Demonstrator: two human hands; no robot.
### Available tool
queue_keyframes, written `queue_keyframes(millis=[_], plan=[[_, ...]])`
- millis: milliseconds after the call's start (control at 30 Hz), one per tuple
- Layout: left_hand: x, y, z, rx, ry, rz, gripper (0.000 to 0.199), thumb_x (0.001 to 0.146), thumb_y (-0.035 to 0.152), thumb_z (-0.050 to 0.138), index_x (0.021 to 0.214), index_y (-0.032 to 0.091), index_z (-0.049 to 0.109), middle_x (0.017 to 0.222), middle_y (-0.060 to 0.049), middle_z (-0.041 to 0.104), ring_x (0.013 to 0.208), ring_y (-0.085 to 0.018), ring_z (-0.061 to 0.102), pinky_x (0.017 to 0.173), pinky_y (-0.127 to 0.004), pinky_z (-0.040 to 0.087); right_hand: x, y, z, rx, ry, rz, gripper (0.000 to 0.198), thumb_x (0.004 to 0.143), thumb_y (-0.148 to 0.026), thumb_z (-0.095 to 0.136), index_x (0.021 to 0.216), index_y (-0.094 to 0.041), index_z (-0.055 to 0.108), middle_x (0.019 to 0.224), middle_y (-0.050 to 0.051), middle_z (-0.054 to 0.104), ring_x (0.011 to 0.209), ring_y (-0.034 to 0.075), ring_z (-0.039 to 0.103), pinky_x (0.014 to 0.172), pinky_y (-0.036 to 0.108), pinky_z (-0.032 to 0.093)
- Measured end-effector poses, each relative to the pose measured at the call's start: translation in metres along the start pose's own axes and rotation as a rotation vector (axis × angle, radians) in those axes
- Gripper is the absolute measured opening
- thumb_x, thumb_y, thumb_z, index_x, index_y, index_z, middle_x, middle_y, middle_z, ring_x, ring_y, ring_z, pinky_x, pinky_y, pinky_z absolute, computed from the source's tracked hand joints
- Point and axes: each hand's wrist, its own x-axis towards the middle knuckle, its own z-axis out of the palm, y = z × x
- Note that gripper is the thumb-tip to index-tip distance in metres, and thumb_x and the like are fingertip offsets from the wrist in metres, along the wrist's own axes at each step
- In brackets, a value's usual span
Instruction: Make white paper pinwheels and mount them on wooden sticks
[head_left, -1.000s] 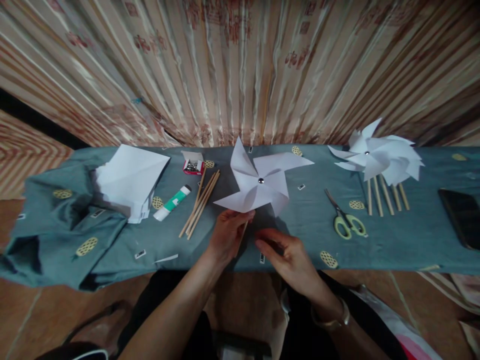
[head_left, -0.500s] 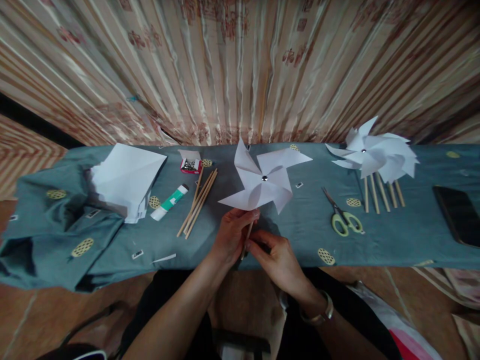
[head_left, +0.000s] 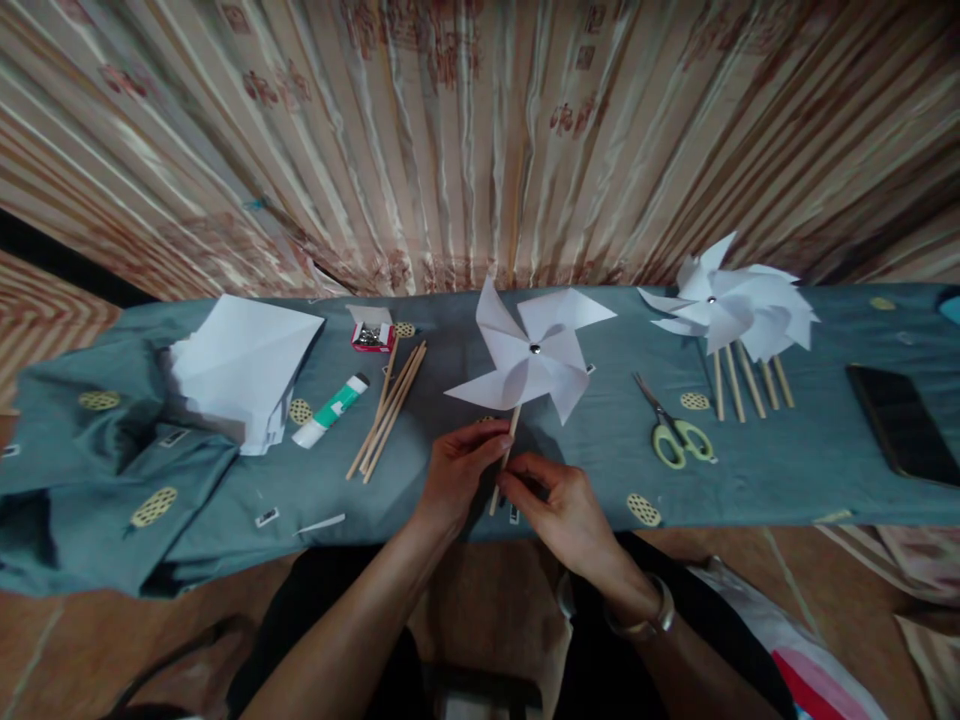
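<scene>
A white paper pinwheel (head_left: 517,372) with a silver thumbtack at its centre stands on a wooden stick in front of me. My left hand (head_left: 459,478) pinches this stick below the paper blades. Lower down, the fingers of my right hand (head_left: 559,505) are also closed on the stick. Its bottom end shows between the hands, above the cloth near the table's front edge. To the left lie several loose wooden sticks (head_left: 391,412), and behind them is a small red box of thumbtacks (head_left: 372,335).
A stack of white paper (head_left: 244,365) and a glue stick (head_left: 331,410) lie left on the teal cloth (head_left: 442,520). Right of my hands are green-handled scissors (head_left: 679,435), several finished pinwheels (head_left: 750,310) and a black phone (head_left: 904,422). A striped curtain (head_left: 480,150) hangs behind the table.
The pinwheel's blades have turned slightly, and more of its stick shows below them. My left hand has slid down and away from the blades. The whole view has shifted a little.
</scene>
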Motion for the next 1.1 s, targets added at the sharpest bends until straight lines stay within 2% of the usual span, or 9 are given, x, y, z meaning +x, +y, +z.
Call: queue_keyframes(millis=[67, 133, 200, 267, 333, 433, 700, 900, 1100], plan=[[0.000, 0.001, 0.000, 0.003, 0.005, -0.009, 0.021, 0.053, 0.025, 0.087, 0.073, 0.019, 0.081, 0.069, -0.002, 0.073, 0.066, -0.011, 0.059, 0.066, -0.023, 0.046, 0.000, 0.000, -0.006, 0.027, 0.008, -0.021, 0.019, 0.089, -0.033, 0.059, 0.082, -0.020, 0.072, 0.073, 0.000, 0.072, 0.065, 0.015, 0.064, 0.063, 0.027, 0.047], [0.000, 0.003, -0.001, -0.006, 0.026, -0.023, 0.023, 0.051, 0.025, 0.088, 0.072, 0.019, 0.081, 0.070, -0.002, 0.074, 0.066, -0.011, 0.060, 0.067, -0.023, 0.046, 0.002, 0.002, -0.018, 0.110, 0.102, -0.043, 0.022, 0.087, -0.039, 0.064, 0.078, -0.021, 0.073, 0.071, 0.001, 0.072, 0.064, 0.015, 0.063, 0.061, 0.027, 0.047], [0.000, 0.004, 0.000, -0.020, 0.039, -0.036, 0.025, 0.049, 0.025, 0.089, 0.071, 0.019, 0.080, 0.072, -0.002, 0.074, 0.069, -0.011, 0.061, 0.070, -0.023, 0.046, 0.007, 0.008, -0.034, 0.241, 0.295, -0.044, 0.029, 0.084, -0.046, 0.067, 0.071, -0.021, 0.072, 0.064, 0.001, 0.070, 0.059, 0.015, 0.060, 0.058, 0.027, 0.047], [-0.001, 0.005, 0.000, -0.023, 0.028, -0.046, 0.025, 0.048, 0.025, 0.089, 0.070, 0.019, 0.080, 0.072, -0.002, 0.075, 0.070, -0.011, 0.061, 0.070, -0.022, 0.046, 0.013, 0.015, -0.050, 0.358, 0.508, -0.024, 0.027, 0.080, -0.049, 0.072, 0.074, -0.023, 0.074, 0.069, 0.001, 0.072, 0.061, 0.014, 0.059, 0.061, 0.026, 0.048], [-0.001, 0.004, 0.000, -0.010, 0.010, -0.060, 0.024, 0.048, 0.025, 0.089, 0.070, 0.019, 0.080, 0.070, -0.002, 0.074, 0.068, -0.010, 0.060, 0.069, -0.021, 0.045, 0.020, 0.020, -0.060, 0.476, 0.587, -0.002, 0.027, 0.073, -0.050, 0.079, 0.084, -0.025, 0.077, 0.083, 0.002, 0.076, 0.073, 0.015, 0.064, 0.068, 0.027, 0.050], [-0.002, 0.002, 0.000, 0.018, -0.002, -0.070, 0.024, 0.048, 0.026, 0.088, 0.069, 0.018, 0.080, 0.068, -0.002, 0.074, 0.065, -0.010, 0.058, 0.067, -0.022, 0.044, 0.025, 0.023, -0.064, 0.636, 0.515, 0.042, 0.036, 0.066, -0.053, 0.083, 0.092, -0.028, 0.079, 0.095, 0.002, 0.077, 0.083, 0.017, 0.065, 0.070, 0.027, 0.050], [-0.003, 0.000, 0.000, 0.056, -0.001, -0.038, 0.022, 0.049, 0.026, 0.087, 0.068, 0.019, 0.080, 0.069, -0.003, 0.074, 0.067, -0.012, 0.060, 0.070, -0.024, 0.045, 0.025, 0.013, -0.056, 0.737, 0.422, 0.115, 0.036, 0.056, -0.050, 0.090, 0.077, -0.024, 0.078, 0.071, -0.001, 0.071, 0.058, 0.009, 0.053, 0.057, 0.023, 0.044], [-0.003, 0.001, -0.001, 0.066, 0.013, -0.039, 0.022, 0.048, 0.026, 0.087, 0.068, 0.019, 0.080, 0.068, -0.002, 0.074, 0.066, -0.012, 0.060, 0.069, -0.024, 0.045, 0.023, 0.009, -0.054, 0.773, 0.357, 0.118, 0.032, 0.060, -0.048, 0.088, 0.073, -0.021, 0.077, 0.058, -0.003, 0.064, 0.052, 0.009, 0.052, 0.052, 0.021, 0.045], [-0.002, -0.002, 0.001, 0.055, 0.002, -0.028, 0.021, 0.049, 0.026, 0.087, 0.068, 0.020, 0.080, 0.069, -0.002, 0.075, 0.067, -0.011, 0.060, 0.070, -0.023, 0.046, 0.019, 0.005, -0.049, 0.828, 0.321, 0.188, 0.035, 0.057, -0.048, 0.090, 0.073, -0.021, 0.076, 0.058, -0.003, 0.066, 0.052, 0.008, 0.057, 0.052, 0.019, 0.047]])
